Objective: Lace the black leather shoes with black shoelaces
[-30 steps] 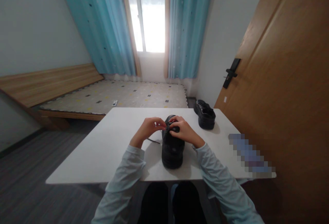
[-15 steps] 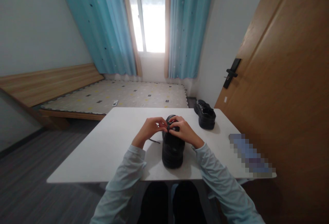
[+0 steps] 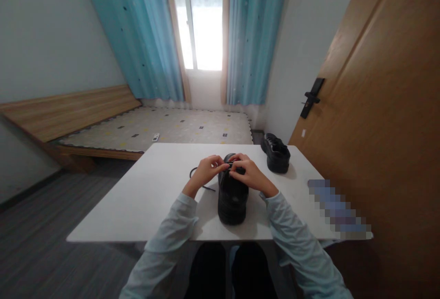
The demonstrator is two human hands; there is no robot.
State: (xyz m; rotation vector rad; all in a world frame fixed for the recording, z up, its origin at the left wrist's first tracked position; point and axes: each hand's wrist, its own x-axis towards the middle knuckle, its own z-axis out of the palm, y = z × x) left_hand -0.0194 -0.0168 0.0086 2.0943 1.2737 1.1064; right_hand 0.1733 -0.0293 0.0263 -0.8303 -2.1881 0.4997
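Note:
A black shoe (image 3: 233,203) stands on the white table (image 3: 144,198) in front of me, heel toward me. My left hand (image 3: 210,169) pinches at the shoe's lacing from the left, fingertips closed together. From the right, my right hand (image 3: 245,171) pinches at the same spot, its fingers bent over the tongue area. A loose end of black shoelace (image 3: 208,188) curves out onto the tabletop, left of the shoe and partly behind my left wrist. Exactly which bit of lace each fingertip grips is too small to make out.
Another black shoe (image 3: 277,154) stands at the table's back right. A blurred-out bluish item (image 3: 338,209) lies along the right edge. Beyond the table is a bed (image 3: 178,125) with a small white device (image 3: 156,137); a wooden door (image 3: 381,120) is at the right.
Both hands have shifted slightly at the lacing, the left one turning with its fingers closer to the right hand's. More of the loose lace shows at the left. The shoe stays in place.

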